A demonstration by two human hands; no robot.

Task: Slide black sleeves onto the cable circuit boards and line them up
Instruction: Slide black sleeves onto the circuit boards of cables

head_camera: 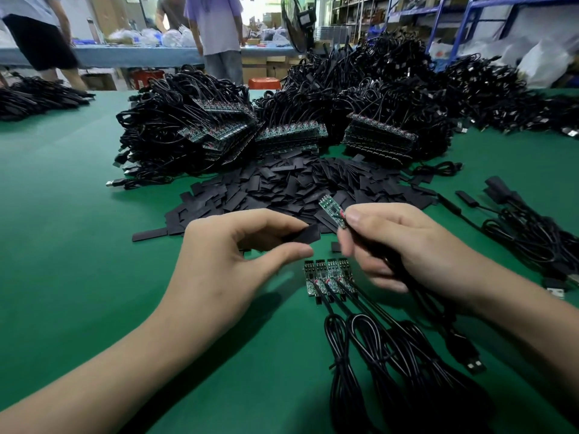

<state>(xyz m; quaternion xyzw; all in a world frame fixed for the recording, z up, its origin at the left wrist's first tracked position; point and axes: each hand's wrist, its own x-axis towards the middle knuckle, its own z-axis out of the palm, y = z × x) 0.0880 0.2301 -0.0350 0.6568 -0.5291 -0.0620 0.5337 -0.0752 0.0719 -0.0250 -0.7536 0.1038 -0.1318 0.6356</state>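
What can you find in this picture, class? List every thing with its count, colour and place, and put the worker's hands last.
Table mat: one, green, under everything.
Cable bundles: several heaps, black with green boards, far side of the mat.
Loose sleeves: large pile, black, in front of the bundles.
Lined-up boards: four, green, side by side below the hands, black cables trailing towards the camera.
Side cables: one heap, black, right edge of the mat.
Fan: one, black, behind the bundles.
People: three, standing at the far table.
Held sleeve: one, black, in mid-air.
Held board: one, green, in mid-air, tilted.
Left hand: pinches the held sleeve.
Right hand: grips the held board at its cable end.
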